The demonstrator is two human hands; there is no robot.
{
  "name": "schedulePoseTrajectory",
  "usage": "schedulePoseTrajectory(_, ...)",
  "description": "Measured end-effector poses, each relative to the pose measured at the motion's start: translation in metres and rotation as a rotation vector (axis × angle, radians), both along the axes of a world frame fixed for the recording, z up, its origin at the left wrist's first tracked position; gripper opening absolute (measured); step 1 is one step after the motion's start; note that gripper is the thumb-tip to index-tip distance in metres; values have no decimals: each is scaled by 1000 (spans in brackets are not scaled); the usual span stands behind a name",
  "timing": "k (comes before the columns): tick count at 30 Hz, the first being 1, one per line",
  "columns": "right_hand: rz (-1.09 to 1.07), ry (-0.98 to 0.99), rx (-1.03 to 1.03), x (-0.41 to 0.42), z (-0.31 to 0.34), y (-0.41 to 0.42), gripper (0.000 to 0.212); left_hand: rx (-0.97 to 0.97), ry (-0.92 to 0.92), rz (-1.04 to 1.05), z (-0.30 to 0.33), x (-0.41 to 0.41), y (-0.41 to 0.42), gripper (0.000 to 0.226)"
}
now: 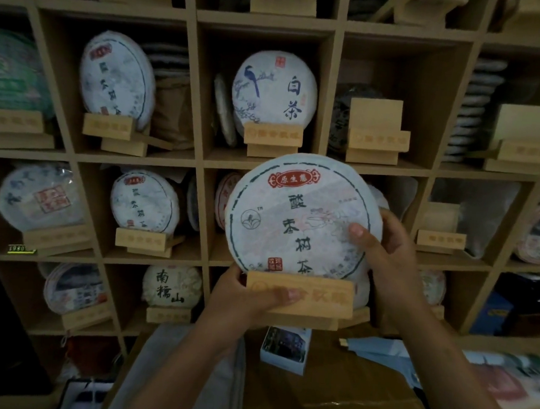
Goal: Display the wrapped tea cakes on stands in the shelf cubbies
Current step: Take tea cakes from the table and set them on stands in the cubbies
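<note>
Before shelf (201,162), fingers (361,233) gripping tea cake (293,218), stand (300,294)

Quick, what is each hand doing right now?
Left hand: grips the wooden stand.
Right hand: holds the tea cake by its edge, thumb on the front.

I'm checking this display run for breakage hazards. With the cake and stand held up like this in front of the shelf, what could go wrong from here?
1. The tea cake sits upright in the wooden stand, steadied only by the right hand at its edge; tilting could tip it out.
2. The left hand grips the stand at one end, so it might twist.
3. The cubby behind already holds cakes; sliding in could knock them.
</note>
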State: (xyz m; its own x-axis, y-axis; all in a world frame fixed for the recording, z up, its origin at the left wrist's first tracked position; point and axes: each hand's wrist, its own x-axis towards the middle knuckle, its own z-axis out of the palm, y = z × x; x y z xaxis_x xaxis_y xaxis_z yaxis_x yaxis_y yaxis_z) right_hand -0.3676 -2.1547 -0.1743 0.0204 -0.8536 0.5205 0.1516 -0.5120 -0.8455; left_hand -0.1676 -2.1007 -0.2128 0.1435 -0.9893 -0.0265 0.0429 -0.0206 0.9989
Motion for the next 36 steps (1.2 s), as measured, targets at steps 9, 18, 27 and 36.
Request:
schedulePoseTrajectory(9, 187, 265, 215, 14, -39, -34, 76, 3, 15, 54, -4, 25, -38, 85)
schedulePoseTrajectory(18, 252, 287, 256, 44, -61, -81, 60, -15, -22, 38, -28, 55, -91, 68)
schedulePoseTrajectory(27, 268, 213, 373, 70, -105, -148, 60, 24, -99, -71, -68, 82, -158, 58)
schedulePoseTrajectory(36, 230, 163, 436, 84, -126, -182, 59, 57, -66, -52, -93, 98, -197, 70)
